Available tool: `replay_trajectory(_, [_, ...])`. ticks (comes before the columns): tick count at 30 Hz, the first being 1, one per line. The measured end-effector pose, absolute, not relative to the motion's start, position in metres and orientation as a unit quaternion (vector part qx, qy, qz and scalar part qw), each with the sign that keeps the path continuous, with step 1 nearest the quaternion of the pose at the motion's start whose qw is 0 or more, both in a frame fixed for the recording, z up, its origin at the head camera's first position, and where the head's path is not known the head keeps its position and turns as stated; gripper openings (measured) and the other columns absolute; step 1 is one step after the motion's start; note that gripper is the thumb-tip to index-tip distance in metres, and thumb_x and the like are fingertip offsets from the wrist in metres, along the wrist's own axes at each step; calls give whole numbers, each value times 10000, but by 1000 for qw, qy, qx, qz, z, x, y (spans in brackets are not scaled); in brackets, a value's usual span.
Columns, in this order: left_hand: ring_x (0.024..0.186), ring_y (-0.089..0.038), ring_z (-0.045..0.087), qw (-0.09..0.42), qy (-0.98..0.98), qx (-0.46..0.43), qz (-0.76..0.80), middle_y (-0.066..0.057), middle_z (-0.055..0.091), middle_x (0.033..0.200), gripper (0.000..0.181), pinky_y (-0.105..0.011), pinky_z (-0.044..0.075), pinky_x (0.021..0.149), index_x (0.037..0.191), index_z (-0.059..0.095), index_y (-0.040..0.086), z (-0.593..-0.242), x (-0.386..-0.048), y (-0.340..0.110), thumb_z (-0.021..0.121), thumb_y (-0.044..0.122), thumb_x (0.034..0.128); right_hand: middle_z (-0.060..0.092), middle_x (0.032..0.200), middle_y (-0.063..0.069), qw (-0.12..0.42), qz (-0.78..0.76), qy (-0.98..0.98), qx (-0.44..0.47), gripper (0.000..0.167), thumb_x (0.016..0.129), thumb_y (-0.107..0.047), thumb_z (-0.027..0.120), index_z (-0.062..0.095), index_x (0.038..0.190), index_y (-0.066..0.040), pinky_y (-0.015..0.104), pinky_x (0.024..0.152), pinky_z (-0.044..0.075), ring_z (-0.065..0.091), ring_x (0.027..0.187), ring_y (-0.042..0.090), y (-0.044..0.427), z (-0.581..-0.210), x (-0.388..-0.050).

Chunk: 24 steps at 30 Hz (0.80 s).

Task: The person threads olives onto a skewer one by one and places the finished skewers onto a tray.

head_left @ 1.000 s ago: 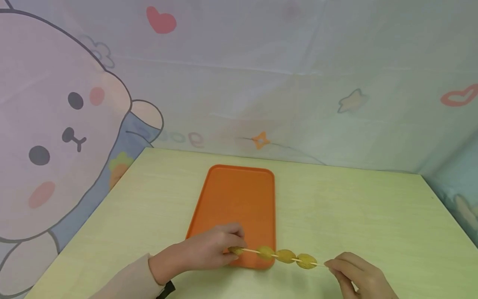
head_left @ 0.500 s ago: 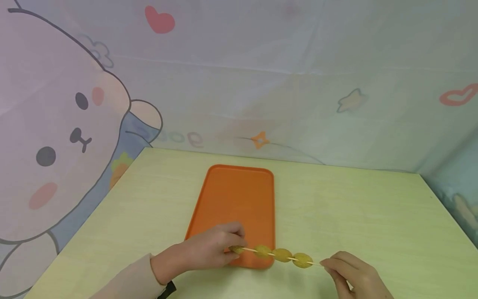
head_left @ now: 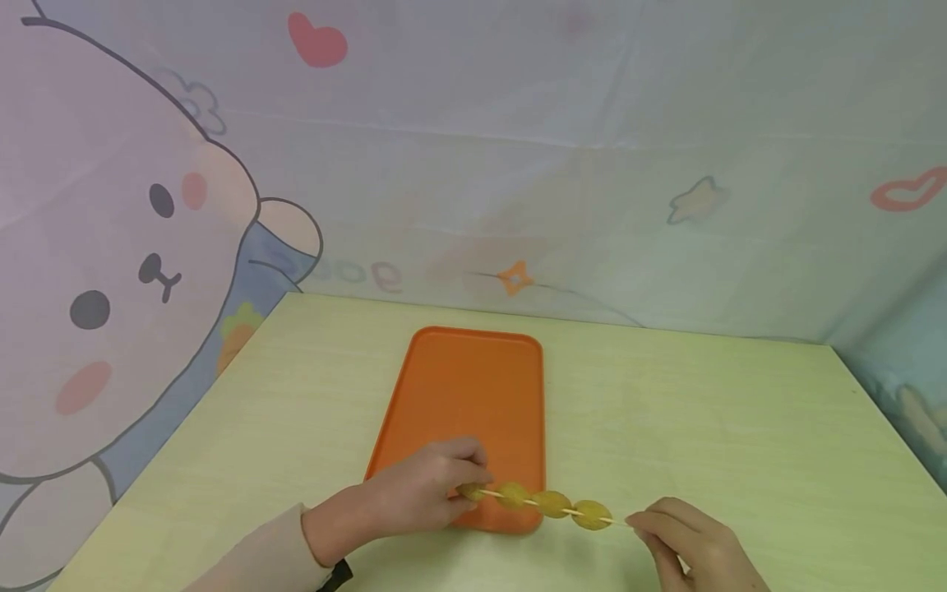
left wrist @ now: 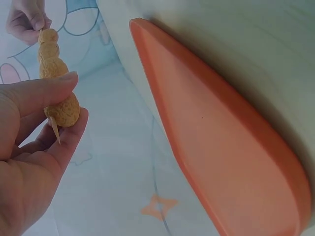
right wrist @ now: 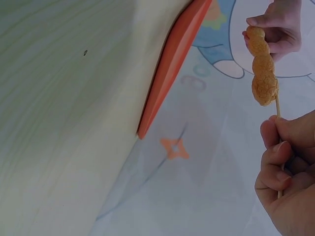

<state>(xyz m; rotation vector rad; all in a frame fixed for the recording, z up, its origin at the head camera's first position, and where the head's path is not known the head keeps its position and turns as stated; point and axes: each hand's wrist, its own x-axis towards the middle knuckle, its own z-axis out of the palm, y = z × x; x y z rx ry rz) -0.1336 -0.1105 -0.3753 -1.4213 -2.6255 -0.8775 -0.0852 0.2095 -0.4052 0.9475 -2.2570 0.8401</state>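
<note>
Several golden-brown, wrinkled puffy balls are threaded on a thin wooden skewer, held nearly level over the front of an orange tray. My left hand pinches the endmost ball between thumb and fingers. The skewer's pointed tip sticks out past that ball in the left wrist view. At the other end, my right hand grips the bare part of the skewer. Its fingers curl round the stick in the right wrist view.
The orange tray lies lengthwise on a pale yellow-green table. Behind the table hangs a cloth backdrop printed with a bear, hearts and stars. A dark band shows below my left sleeve.
My right hand has shifted slightly left with the skewer and its balls. The gap between the ball in my left hand and the adjacent one has narrowed. My left hand has barely moved.
</note>
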Motion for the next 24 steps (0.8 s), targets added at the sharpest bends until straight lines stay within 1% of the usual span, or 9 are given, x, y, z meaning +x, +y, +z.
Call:
replay_trajectory(11, [762,-38,532,14,-848,-448,-281,-20,560,922,208,-73,457,665,965,732,-8,-375,-133,-108,751,-75,769,578,821,-122,282,317,-826,370,417,1024,-335,382,703,875,-114,39,547,343,435,652,-57,207,-408,-88])
replay_trajectory(18, [769,-38,527,12,-852,-441,-283,-15,556,915,214,-68,451,668,977,732,-15,-377,-134,-106,750,-68,771,569,816,-131,275,320,-830,365,429,1022,-348,377,704,874,-111,36,556,353,444,661,-55,204,-409,-89])
replay_trajectory(22, [792,-52,545,11,-849,-439,-292,-15,547,925,219,-81,468,692,996,722,-18,-379,-136,-108,741,-68,783,578,797,-101,281,336,-815,379,393,1020,-320,407,695,878,-94,46,563,372,463,660,-27,203,-409,-96])
replay_trajectory(24, [814,-61,551,11,-849,-438,-295,-18,542,945,242,-99,480,711,1034,705,-25,-378,-138,-110,731,-64,797,575,793,-114,281,334,-815,381,368,1022,-317,413,682,878,-111,48,576,382,466,661,-29,202,-406,-100])
